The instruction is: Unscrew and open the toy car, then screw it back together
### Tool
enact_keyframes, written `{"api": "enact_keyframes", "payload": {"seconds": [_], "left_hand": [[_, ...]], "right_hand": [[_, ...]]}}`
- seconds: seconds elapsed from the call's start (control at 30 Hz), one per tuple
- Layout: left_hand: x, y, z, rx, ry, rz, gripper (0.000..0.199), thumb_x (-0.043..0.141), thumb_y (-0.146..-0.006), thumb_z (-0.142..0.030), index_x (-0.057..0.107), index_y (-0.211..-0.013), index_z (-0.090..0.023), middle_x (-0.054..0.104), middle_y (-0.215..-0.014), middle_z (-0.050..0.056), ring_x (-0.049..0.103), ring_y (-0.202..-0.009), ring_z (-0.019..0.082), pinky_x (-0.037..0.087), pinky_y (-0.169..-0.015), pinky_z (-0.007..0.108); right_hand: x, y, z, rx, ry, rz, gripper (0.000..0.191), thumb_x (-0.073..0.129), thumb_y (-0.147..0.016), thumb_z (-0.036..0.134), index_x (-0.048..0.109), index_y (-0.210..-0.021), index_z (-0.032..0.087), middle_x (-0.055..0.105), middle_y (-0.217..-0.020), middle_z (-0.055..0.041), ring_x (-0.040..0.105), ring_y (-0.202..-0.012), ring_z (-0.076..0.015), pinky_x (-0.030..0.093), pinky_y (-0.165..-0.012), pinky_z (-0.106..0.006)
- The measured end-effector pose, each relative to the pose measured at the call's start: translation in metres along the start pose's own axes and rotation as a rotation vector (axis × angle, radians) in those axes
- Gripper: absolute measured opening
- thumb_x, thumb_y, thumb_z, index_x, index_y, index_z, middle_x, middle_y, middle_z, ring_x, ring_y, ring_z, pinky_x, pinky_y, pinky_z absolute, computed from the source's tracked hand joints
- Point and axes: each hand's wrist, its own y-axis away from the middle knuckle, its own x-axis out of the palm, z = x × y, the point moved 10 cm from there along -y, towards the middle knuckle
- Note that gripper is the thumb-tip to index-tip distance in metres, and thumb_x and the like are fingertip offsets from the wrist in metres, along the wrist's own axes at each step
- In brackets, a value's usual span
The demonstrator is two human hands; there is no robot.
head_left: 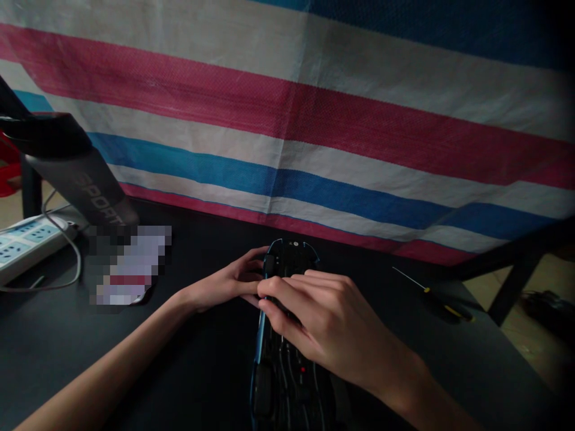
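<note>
A blue toy car (pixel 293 383) lies upside down on the dark table, its black underside with wheels and pipe shapes facing up. My left hand (pixel 238 278) grips the car's left side near the far end, its fingers bent against the edge. Over the middle of the underside is my right hand (pixel 321 317), thumb and forefinger pinched together at the car's left edge. Whatever those fingertips hold, if anything, is hidden. Part of the underside is covered by the right hand. To the right, a screwdriver (pixel 442 305) with a black and yellow handle lies apart from both hands.
A grey sports bottle (pixel 85 173) stands at the far left beside a white power strip (pixel 36 239) with a cable. Nearer lies a pixelated flat object (pixel 135 263). A striped plastic sheet (pixel 278 114) hangs behind the black table (pixel 197 371).
</note>
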Motion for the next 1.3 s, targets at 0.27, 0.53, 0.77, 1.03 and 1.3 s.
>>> {"api": "enact_keyframes", "payload": {"seconds": [0.27,0.53,0.77,1.03,1.3], "left_hand": [[-0.0011,0.0024,-0.004,0.006,-0.04,-0.031,0.074,0.07,-0.09,-0.03,0.032,-0.154,-0.028,0.052,-0.142,0.014,0.056,-0.127,0.032,0.058,-0.09,0.042],[-0.0024,0.002,-0.002,-0.042,-0.003,-0.067,0.081,0.073,-0.088,-0.026,0.029,-0.155,-0.029,0.053,-0.142,0.013,0.062,-0.119,0.029,0.059,-0.087,0.04],[0.0005,0.0026,-0.0047,-0.018,-0.006,-0.047,0.08,0.074,-0.086,-0.026,0.032,-0.154,-0.03,0.054,-0.141,0.013,0.063,-0.117,0.029,0.06,-0.086,0.039],[-0.001,0.004,-0.0078,-0.017,-0.04,-0.074,0.075,0.073,-0.088,-0.028,0.035,-0.153,-0.027,0.056,-0.141,0.013,0.06,-0.123,0.031,0.057,-0.091,0.041],[-0.0063,0.0038,0.0002,-0.073,-0.033,-0.113,0.087,0.075,-0.086,-0.029,0.026,-0.157,-0.028,0.058,-0.139,0.012,0.064,-0.117,0.03,0.059,-0.088,0.043]], "right_hand": [[0.0001,-0.0022,-0.0036,0.006,-0.001,-0.007,0.016,0.052,-0.101,0.021,0.061,-0.114,0.022,0.071,-0.1,0.0004,0.066,-0.092,-0.0161,0.047,-0.082,-0.033],[-0.0014,-0.0021,-0.0065,0.032,-0.011,-0.031,0.027,0.057,-0.095,0.019,0.057,-0.121,0.019,0.07,-0.112,-0.0026,0.065,-0.101,-0.0187,0.047,-0.086,-0.033],[0.0002,-0.0033,-0.008,0.052,-0.031,-0.035,0.013,0.053,-0.1,0.024,0.06,-0.111,0.021,0.071,-0.094,-0.0001,0.066,-0.084,-0.0161,0.049,-0.078,-0.032],[0.0032,-0.003,-0.0054,0.018,-0.024,-0.033,0.017,0.051,-0.103,0.022,0.057,-0.118,0.02,0.072,-0.107,-0.0028,0.068,-0.097,-0.0166,0.053,-0.087,-0.032],[0.0026,-0.0045,-0.0065,0.042,-0.008,-0.045,0.028,0.054,-0.098,0.018,0.054,-0.126,0.019,0.068,-0.117,-0.0059,0.064,-0.109,-0.0207,0.052,-0.094,-0.037]]}}
